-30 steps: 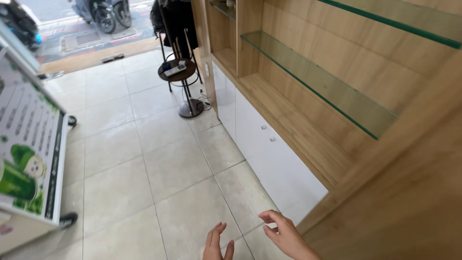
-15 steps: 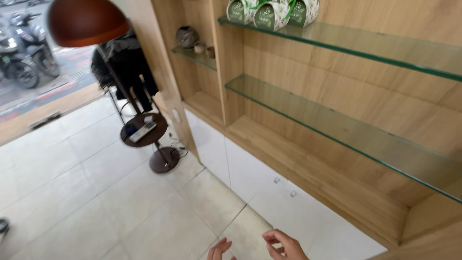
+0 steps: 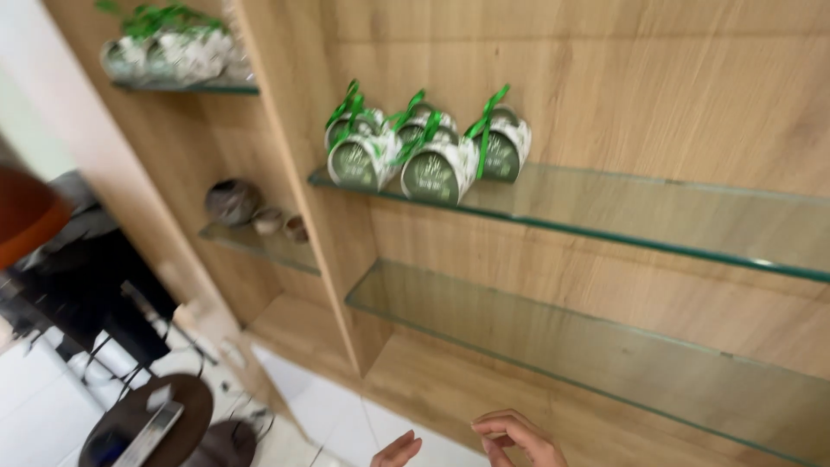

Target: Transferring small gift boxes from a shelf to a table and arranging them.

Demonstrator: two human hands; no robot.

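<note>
The view has been raised from floor to green-ribboned gift boxes [image 3: 428, 147] – right hand [image 3: 517, 439] loosely curled, left hand [image 3: 398, 451] open, both empty.

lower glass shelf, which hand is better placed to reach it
Probably the right hand: it sits lower centre, directly beneath the front edge of the lower clear glass shelf, fingers curled, holding nothing. The left hand is further left, below the wooden divider.

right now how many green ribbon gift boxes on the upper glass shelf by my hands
4 round green-and-white ribbon-tied gift boxes: front left, front centre, back centre, right. More may hide behind. A blurred cluster sits further left.
</note>
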